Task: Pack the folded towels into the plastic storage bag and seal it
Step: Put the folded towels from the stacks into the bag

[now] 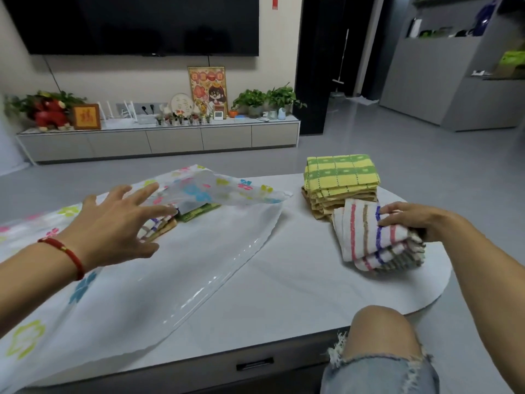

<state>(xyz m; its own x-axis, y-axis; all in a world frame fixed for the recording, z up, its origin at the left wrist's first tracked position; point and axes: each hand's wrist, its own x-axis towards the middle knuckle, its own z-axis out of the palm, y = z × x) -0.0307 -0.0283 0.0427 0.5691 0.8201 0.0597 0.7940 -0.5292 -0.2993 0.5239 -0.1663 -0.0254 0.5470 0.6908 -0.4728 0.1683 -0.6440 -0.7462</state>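
A clear plastic storage bag (159,282) printed with coloured flowers lies across the left of the table, its mouth facing right and its upper flap lifted. Folded towels (196,214) lie inside under the flap. My left hand (119,226) hovers with fingers spread at the bag's mouth, above a checked towel (154,230) inside. My right hand (417,220) grips a small stack of white striped folded towels (372,243) at the right. Behind that stack stands a taller pile of yellow-green checked towels (341,177).
The white table (284,280) has a drawer handle (254,363) on its front edge. My knee (380,336) in torn jeans rises at the lower right. A low TV cabinet (159,140) with plants and ornaments stands beyond the grey floor.
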